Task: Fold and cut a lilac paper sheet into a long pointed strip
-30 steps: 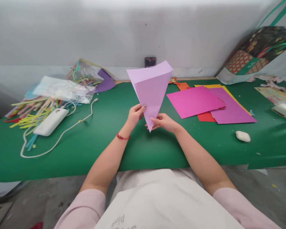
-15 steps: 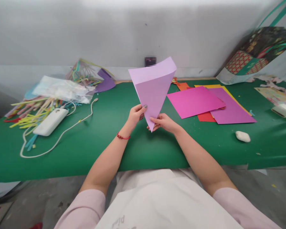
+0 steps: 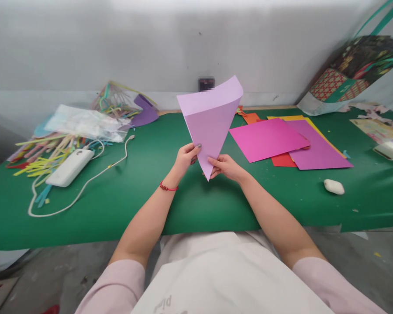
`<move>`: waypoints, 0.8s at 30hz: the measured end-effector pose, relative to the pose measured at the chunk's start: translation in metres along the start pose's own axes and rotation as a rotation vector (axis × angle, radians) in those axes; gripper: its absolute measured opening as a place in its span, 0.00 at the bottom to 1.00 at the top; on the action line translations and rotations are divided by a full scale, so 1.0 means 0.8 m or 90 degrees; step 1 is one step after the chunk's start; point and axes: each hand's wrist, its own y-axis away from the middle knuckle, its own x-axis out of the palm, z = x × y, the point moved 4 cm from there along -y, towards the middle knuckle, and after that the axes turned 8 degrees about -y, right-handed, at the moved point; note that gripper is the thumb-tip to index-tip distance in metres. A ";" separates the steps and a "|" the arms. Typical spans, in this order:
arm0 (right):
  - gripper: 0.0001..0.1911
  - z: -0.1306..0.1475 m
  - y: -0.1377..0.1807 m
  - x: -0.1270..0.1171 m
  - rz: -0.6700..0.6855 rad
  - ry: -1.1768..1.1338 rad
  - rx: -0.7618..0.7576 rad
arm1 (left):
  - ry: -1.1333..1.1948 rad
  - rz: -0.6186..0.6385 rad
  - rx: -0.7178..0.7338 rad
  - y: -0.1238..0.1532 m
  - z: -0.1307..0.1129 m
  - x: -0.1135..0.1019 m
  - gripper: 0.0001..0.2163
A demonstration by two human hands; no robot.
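Note:
A light purple sheet of paper, bent round into a cone, is held up above the green table, its pointed end down and its wide end up. My left hand is closed on the cone's left edge, thumb in front and fingers mostly behind. Close to the tip, my right hand pinches the paper from the right, with the thumb on the front face. The fingers behind the paper are partly hidden.
Pink, purple, red and yellow sheets overlap on the green table at right, near a small white case. Left are a white power bank with a cable, coloured strips and a plastic bag. Behind stands a wall.
The right thumb has shifted very slightly up along the paper, and the cone's upper right corner sits a touch higher. Both hands keep their hold.

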 end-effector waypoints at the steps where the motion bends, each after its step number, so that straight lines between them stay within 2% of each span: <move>1: 0.22 0.000 0.001 0.000 0.001 0.002 0.000 | 0.001 0.001 -0.001 0.000 0.000 0.000 0.19; 9: 0.19 0.004 0.000 -0.003 -0.035 -0.021 -0.025 | -0.009 0.007 -0.009 -0.001 0.004 -0.001 0.18; 16: 0.21 0.005 0.001 -0.004 -0.025 -0.025 -0.027 | -0.010 0.018 -0.004 -0.001 0.002 0.001 0.20; 24: 0.21 0.009 -0.001 -0.010 -0.047 -0.017 -0.072 | -0.007 0.024 -0.002 0.000 0.002 0.001 0.20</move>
